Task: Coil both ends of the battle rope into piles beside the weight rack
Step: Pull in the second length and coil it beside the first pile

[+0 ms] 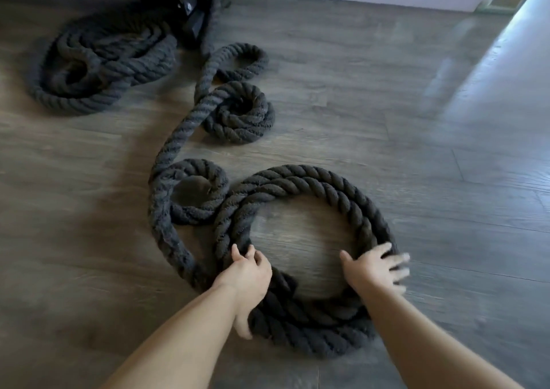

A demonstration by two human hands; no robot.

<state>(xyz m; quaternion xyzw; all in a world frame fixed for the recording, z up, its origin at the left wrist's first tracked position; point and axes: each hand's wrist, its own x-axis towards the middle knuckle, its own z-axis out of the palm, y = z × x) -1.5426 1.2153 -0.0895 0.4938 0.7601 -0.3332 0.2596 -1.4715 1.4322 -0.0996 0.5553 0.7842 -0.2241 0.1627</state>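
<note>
Grip: the left hand point(248, 272) is curled over the near-left arc of the large coil point(300, 246); the right hand point(376, 268), fingers spread and blurred, is laid on its right arc, no clamping being shown. The rope point(178, 138) is thick, twisted and limp; it is judged heavy and best taken by whole arcs. From the coil, slack loops are led along the floor point(387, 121) to the rack point(193, 5), beside which a finished pile point(101, 61) lies. No containers are seen.

Both arms reach forward — left hand point(248, 272) fingers curled (gripping), right hand point(376, 268) fingers spread, blurred.
</note>
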